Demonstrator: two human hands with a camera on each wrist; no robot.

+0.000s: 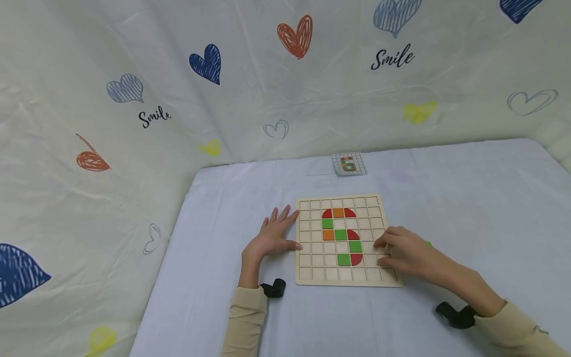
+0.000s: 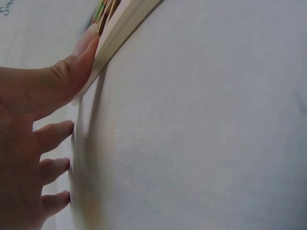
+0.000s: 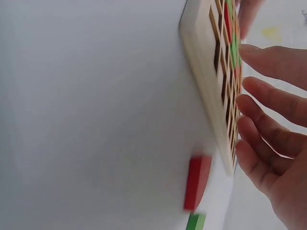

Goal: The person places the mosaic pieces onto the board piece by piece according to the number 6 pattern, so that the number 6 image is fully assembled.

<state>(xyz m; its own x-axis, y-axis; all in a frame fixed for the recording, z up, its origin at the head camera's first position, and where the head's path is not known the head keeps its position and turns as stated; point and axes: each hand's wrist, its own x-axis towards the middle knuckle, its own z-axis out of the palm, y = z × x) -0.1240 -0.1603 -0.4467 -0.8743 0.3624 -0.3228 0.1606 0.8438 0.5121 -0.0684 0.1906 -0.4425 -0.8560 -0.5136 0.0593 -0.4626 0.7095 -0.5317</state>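
A wooden grid board (image 1: 311, 273) lies flat on the white-covered table, with green squares such as one green tile (image 1: 344, 260), orange squares including an orange tile (image 1: 328, 235), and rounded red pieces like one red tile (image 1: 356, 259) set in its cells. My left hand (image 1: 273, 237) spreads its fingers at the board's left side; the thumb touches the edge, seen closely in the left wrist view. Over the right part of the board is my right hand (image 1: 408, 253), fingers loosely bent and thumb apart, with nothing visible between them.
Beyond the board lies a small pattern card (image 1: 350, 165) with a similar coloured figure. Right of the board, a red block (image 3: 196, 182) and a green block (image 3: 195, 222) rest on the table, mostly hidden by my right arm in the head view. A printed cloth hangs behind.
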